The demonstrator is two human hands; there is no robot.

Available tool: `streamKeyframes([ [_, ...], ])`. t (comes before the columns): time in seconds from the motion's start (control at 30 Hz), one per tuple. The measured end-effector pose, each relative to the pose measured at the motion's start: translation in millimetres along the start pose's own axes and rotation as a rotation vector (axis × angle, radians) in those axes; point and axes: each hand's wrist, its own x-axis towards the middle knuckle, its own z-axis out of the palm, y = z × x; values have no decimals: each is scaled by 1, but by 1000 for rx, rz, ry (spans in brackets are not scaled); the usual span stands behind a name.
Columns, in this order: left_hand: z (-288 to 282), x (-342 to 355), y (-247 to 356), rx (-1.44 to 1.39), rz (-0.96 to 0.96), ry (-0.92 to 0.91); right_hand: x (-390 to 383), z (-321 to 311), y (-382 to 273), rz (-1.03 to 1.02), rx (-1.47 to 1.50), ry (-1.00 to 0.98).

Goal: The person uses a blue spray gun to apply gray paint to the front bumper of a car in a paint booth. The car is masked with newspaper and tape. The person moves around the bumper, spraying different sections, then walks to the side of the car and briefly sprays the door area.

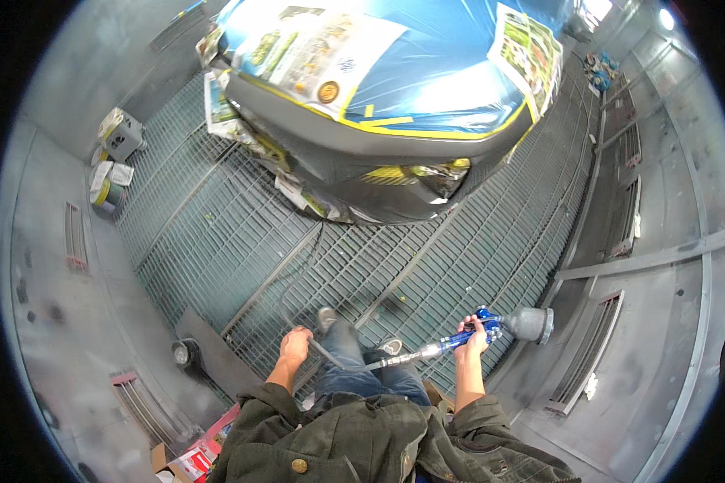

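Note:
My right hand (473, 336) is closed round the handle of a blue spray gun (481, 317), whose grey cup (527, 324) points out to the right. From the gun's silver fitting an air hose (330, 357) runs left across my legs. The fingers of my left hand (296, 343) are closed on this hose, which loops on toward the car. In front of me is a car's dark grey bumper (306, 121), edged with yellow tape. Blue masking film (451, 56) and printed paper sheets (330, 52) cover the body above it.
Metal floor grating (274, 249) lies underfoot. Along the left wall stand a grey box-shaped unit (121, 133) and a paint bucket (107, 196). A round metal can (185, 352) and a cardboard box (181, 465) are at lower left. Wall vents (588, 350) line the right side.

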Motion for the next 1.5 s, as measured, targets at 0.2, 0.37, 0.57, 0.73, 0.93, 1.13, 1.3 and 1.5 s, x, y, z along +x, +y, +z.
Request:
streamKeyframes([
  [0.2,-15,-56,-135,-68,38,122,-85,51,98,50,-153,-88],
  [0.37,-51,-91,-236,-79,-117,-117,-179,130,213,-26,-299,-161],
  [0.57,-131,-170,-385,-72,-264,-182,-322,254,374,32,-498,-365],
  [0.73,-225,-199,-479,-83,-402,-57,-450,355,475,107,-545,-706],
  [0.93,-319,-197,-546,-24,-353,224,-522,456,567,54,-575,-839],
  [1.13,-408,-140,-613,105,-464,293,-522,566,649,-31,-577,-837],
  [1.3,-463,-85,-688,-9,-700,367,-535,711,717,-130,-422,-757],
  [1.5,-620,4,-784,8,-768,654,-593,882,737,-187,-309,-761],
])
